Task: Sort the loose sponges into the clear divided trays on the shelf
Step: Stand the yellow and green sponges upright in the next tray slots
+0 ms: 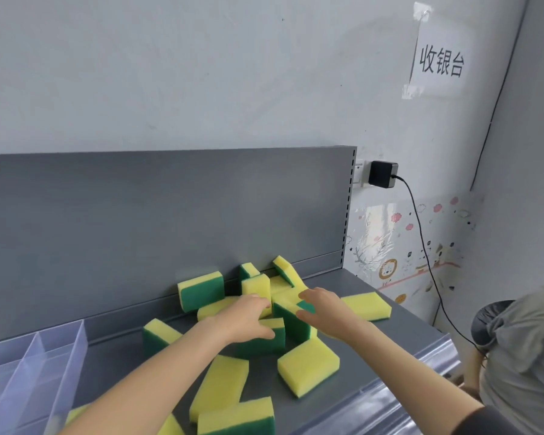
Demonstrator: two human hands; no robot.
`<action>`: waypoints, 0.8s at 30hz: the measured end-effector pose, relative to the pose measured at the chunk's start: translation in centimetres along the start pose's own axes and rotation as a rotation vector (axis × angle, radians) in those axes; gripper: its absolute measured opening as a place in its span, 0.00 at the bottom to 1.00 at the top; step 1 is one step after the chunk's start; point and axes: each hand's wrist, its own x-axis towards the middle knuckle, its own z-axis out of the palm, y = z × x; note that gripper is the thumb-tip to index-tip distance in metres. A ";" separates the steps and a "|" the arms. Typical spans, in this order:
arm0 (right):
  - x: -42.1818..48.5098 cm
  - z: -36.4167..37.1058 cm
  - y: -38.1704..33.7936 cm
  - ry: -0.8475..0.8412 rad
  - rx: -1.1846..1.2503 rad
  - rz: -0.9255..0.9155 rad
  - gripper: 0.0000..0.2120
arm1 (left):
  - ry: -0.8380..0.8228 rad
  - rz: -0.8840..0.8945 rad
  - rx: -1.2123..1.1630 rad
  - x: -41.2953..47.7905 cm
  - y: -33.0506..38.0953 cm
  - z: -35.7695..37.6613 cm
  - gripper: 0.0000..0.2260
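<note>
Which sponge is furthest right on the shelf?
The flat sponge just past the right hand, yellow face up. Every other sponge lies further left, in or around the heap.

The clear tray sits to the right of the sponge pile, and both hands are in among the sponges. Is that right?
Not quite: the head view shows the tray to the left of the sponges, not the right. The left hand and right hand are indeed in among them.
</note>
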 end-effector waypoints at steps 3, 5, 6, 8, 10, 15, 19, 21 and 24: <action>1.6 0.6 -0.3 -0.008 -0.011 -0.019 0.22 | -0.031 -0.007 -0.032 1.1 -0.8 0.5 0.33; 2.8 0.9 -0.6 -0.016 -0.019 -0.034 0.22 | -0.044 -0.011 -0.047 1.7 -1.3 0.6 0.34; 3.3 1.0 -0.8 -0.023 -0.027 -0.041 0.22 | -0.050 -0.011 -0.054 2.0 -1.5 0.7 0.34; 4.3 1.4 -1.0 -0.044 -0.048 -0.047 0.22 | -0.067 -0.005 -0.063 2.5 -1.8 0.9 0.33; 5.0 1.8 -1.2 -0.079 -0.066 -0.038 0.22 | -0.086 -0.003 -0.072 2.9 -1.8 1.2 0.28; 5.8 2.3 -1.1 -0.142 -0.055 -0.019 0.21 | -0.075 -0.004 -0.079 3.3 -2.4 1.2 0.15; 5.4 1.2 -1.2 -0.082 0.046 -0.048 0.19 | -0.021 -0.014 -0.106 3.1 -3.3 0.3 0.25; 5.0 0.4 -1.5 -0.041 0.106 -0.070 0.19 | 0.012 -0.018 -0.140 2.7 -3.5 -0.2 0.25; 4.1 -0.4 -2.1 -0.005 0.198 -0.106 0.18 | 0.068 -0.033 -0.172 1.7 -3.6 -1.3 0.23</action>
